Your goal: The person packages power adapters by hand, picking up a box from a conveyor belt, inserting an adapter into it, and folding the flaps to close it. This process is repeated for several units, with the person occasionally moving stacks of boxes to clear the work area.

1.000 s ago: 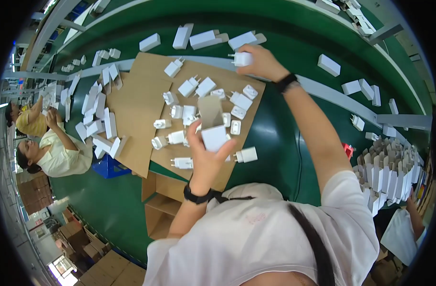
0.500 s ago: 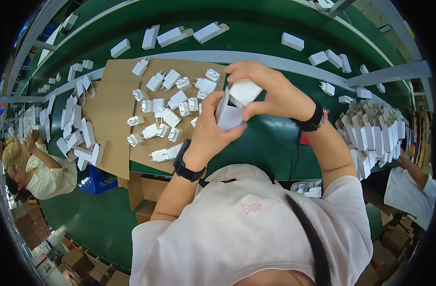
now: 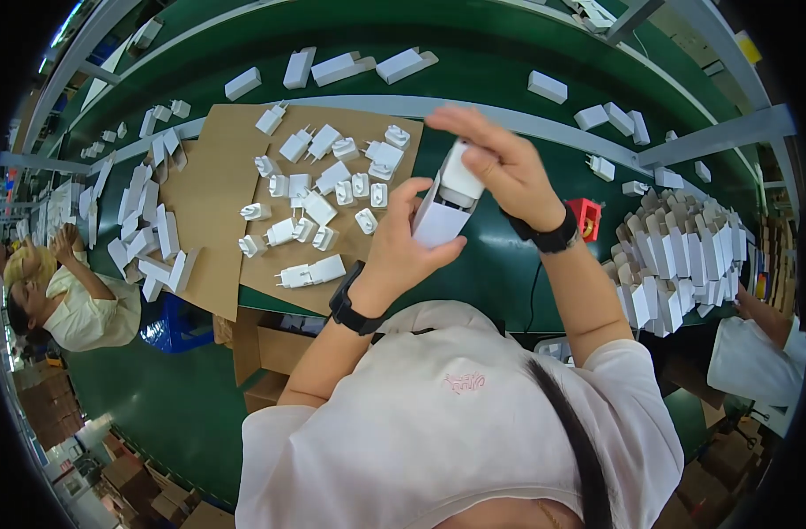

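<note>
The left hand (image 3: 394, 251) grips an open white carton (image 3: 440, 224); the right hand (image 3: 513, 172), fingers extended, touches a white power adapter (image 3: 461, 175) at its mouth. More white plug adapters (image 3: 317, 207) lie scattered across a cardboard sheet (image 3: 266, 282) nearby.

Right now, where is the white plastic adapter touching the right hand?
In the head view, the white plastic adapter is just right of centre, against the right hand, at the open end of the white cardboard box in the left hand.
</note>
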The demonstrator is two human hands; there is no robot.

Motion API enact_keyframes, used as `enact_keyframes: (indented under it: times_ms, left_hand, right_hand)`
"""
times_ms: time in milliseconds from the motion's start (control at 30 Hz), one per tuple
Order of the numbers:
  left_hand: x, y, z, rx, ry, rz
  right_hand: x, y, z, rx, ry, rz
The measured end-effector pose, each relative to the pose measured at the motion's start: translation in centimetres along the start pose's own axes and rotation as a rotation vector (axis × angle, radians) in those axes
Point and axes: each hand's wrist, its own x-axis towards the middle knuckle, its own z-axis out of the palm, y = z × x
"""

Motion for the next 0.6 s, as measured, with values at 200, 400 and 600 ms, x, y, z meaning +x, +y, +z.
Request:
enact_keyframes:
  times_ms: [200, 400, 600]
  left_hand:
    - [0.2, 1.7, 0.3, -0.018, 0.074, -0.026]
    - [-0.1, 1.2, -0.8, -0.111, -0.002, -0.055]
    - [-0.3, 2.5, -0.4, -0.292, 0.132, -0.16]
  right_hand:
    - [0.4, -1.4, 2.1, 0.057, 0.194, -0.172]
    - [-1.5, -1.6, 2.0, -0.436, -0.182, 0.013]
    - [-3.4, -1.7, 2.6, 0.152, 0.461, -0.142]
